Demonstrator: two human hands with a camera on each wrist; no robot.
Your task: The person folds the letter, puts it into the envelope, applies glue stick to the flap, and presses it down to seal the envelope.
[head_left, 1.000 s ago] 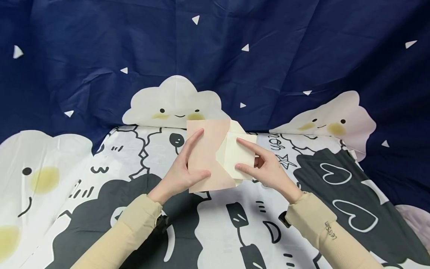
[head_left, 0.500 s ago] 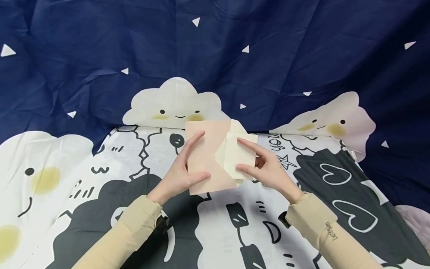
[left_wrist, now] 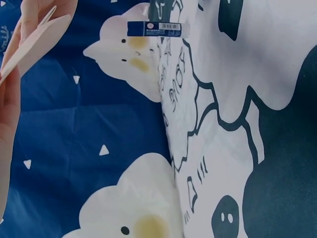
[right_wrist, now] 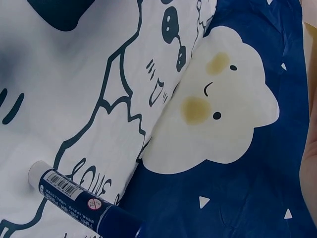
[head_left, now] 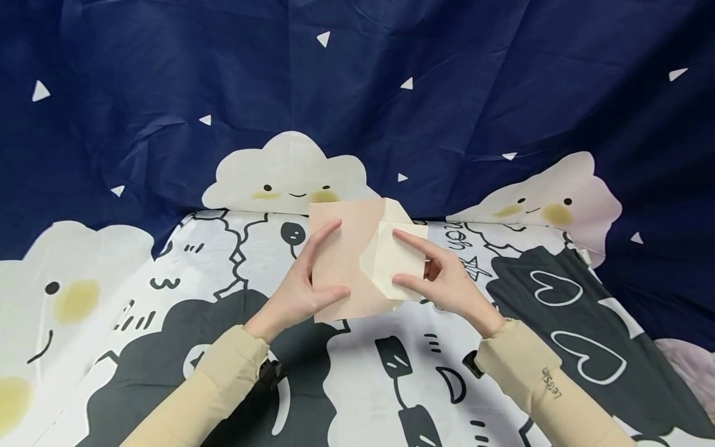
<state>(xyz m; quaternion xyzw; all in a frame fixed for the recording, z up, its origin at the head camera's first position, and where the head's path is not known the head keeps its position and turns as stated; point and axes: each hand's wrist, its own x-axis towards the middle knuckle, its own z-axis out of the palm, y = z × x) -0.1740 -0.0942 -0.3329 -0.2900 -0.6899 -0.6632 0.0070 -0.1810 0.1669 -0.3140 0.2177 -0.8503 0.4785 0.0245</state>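
Observation:
A folded paper envelope (head_left: 349,267), pink outside with cream flaps, is held up in front of the person in the head view. On its pink side, the left hand (head_left: 304,279) grips it, thumb and index finger on the near face and the other fingers hidden behind. The right hand (head_left: 447,276) pinches the cream flap (head_left: 391,261) at the other side, its thumb and index finger spread over the front. The paper's edge (left_wrist: 42,44) shows between fingers in the left wrist view. Only a strip of the right hand (right_wrist: 309,163) appears in the right wrist view.
A blue glue stick (right_wrist: 74,198) with a white end lies on the printed white and dark cloth (head_left: 380,397). In the head view the paper and hands hide it. A navy cloth (head_left: 357,74) with clouds and triangles rises behind.

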